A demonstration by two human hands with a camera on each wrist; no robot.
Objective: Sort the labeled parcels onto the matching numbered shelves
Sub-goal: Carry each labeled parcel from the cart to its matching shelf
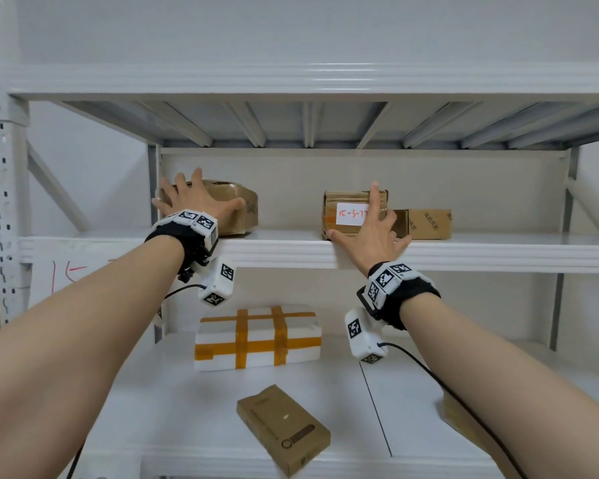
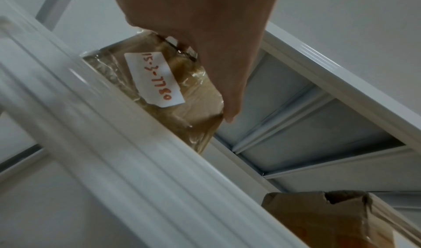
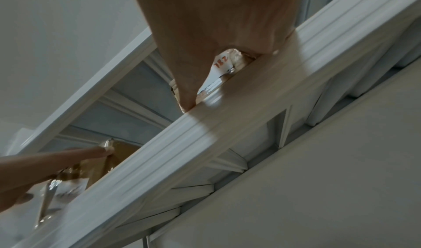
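Two brown taped parcels stand on the middle shelf (image 1: 291, 250). My left hand (image 1: 208, 197) lies spread flat against the front of the left parcel (image 1: 237, 216), fingers straight. In the left wrist view its white label (image 2: 154, 79) reads 15-3-7780, and the thumb of my left hand (image 2: 205, 36) touches the parcel's corner. My right hand (image 1: 370, 229) presses on the right parcel (image 1: 339, 198), index finger straight up across its white label (image 1: 348, 214), thumb at the lower left corner. The label starts 15-3-7; the rest is hidden. The right wrist view shows only a slice of that label (image 3: 222, 64).
A small brown box (image 1: 429, 223) stands just right of the right parcel. On the lower shelf lie a white foam box with orange tape (image 1: 256, 337), a flat brown box (image 1: 284, 426) and a brown parcel (image 1: 464, 413). Red writing (image 1: 66, 271) marks the shelf's left end.
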